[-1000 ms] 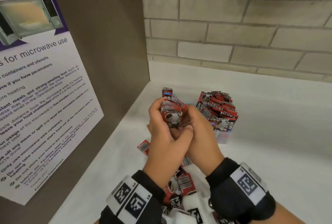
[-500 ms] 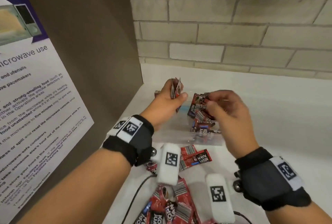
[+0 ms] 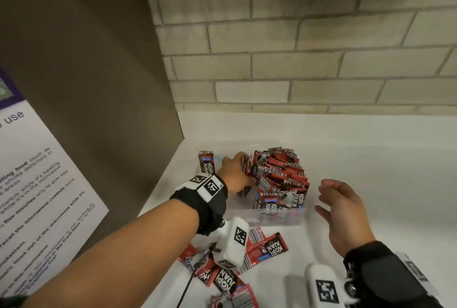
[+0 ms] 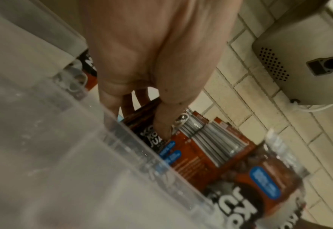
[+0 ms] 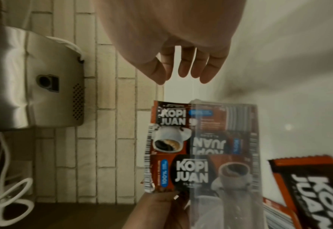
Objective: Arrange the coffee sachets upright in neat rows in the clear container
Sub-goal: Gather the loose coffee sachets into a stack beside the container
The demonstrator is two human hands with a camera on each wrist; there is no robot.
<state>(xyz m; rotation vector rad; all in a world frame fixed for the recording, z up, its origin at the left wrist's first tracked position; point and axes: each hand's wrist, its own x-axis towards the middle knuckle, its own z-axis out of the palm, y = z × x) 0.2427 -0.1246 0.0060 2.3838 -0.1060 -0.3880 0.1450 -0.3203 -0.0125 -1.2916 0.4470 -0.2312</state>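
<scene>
Left hand (image 3: 236, 174) fingers pinch sachets (image 3: 246, 168) inside container (image 3: 279, 216); right hand (image 3: 343, 211) loose, holding nothing.

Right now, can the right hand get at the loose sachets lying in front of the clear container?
Probably yes. The right hand is open and holds nothing, and the loose sachets lie uncovered in front of the clear container; only the left wrist camera overhangs some.

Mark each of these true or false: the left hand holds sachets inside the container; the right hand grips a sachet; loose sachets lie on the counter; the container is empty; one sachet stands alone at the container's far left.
1. Left hand holds sachets inside the container: true.
2. Right hand grips a sachet: false, it is open and empty.
3. Loose sachets lie on the counter: true.
4. Container empty: false, a packed row stands in it.
5. Lone sachet stands at far left: true.
</scene>
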